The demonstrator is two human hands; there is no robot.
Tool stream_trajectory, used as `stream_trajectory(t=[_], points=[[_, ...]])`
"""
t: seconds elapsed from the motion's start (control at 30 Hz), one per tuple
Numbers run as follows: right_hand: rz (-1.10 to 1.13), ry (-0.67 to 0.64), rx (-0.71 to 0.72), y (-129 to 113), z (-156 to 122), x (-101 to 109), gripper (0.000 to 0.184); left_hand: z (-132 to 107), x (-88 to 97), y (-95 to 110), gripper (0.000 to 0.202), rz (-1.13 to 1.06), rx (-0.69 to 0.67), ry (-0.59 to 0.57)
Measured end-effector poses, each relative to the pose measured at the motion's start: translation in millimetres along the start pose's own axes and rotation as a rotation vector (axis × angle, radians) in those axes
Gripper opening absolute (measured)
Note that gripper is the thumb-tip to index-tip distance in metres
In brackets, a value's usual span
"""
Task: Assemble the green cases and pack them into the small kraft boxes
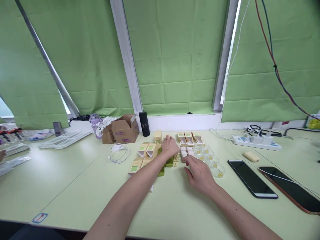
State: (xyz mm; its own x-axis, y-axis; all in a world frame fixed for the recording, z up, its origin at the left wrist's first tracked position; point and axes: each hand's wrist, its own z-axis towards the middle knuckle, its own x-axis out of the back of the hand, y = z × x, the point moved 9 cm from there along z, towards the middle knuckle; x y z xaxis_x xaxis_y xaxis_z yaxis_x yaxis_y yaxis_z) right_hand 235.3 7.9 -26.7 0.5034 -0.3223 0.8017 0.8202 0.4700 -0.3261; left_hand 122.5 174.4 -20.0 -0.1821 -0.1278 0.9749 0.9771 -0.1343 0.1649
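Observation:
My left hand [170, 146] reaches over a cluster of small cream boxes with green labels [143, 149], its fingers curled down near small green trays [169, 163]; what it touches is hidden. My right hand [198, 173] lies low on the table, fingers stretched toward small white pieces [186, 152] beside several clear plastic cups [212, 162] with yellow bits inside. Three more open cream boxes [189, 138] stand behind them.
Two phones [252, 178] lie at the right. A power strip [256, 141] with cables sits behind them. A brown carton [125, 130], a black cylinder [144, 123], a white cable [117, 155] and a white tray [65, 139] stand at the back left.

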Motion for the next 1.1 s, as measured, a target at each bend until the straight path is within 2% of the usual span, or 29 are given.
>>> stream_trajectory(t=[0.5,0.9,1.1], points=[[-0.004,0.021,0.016,-0.7,-1.2,0.1,0.033,53.7,-15.4,-14.4,0.082,-0.067,0.105,-0.071],[-0.003,0.019,0.022,-1.6,-1.2,-1.2,0.033,62.4,-17.2,-19.4,0.087,-0.101,0.125,-0.109],[-0.006,-0.021,0.012,-1.3,-0.8,-3.4,0.033,59.0,-11.4,-16.4,0.092,-0.146,0.124,-0.114]])
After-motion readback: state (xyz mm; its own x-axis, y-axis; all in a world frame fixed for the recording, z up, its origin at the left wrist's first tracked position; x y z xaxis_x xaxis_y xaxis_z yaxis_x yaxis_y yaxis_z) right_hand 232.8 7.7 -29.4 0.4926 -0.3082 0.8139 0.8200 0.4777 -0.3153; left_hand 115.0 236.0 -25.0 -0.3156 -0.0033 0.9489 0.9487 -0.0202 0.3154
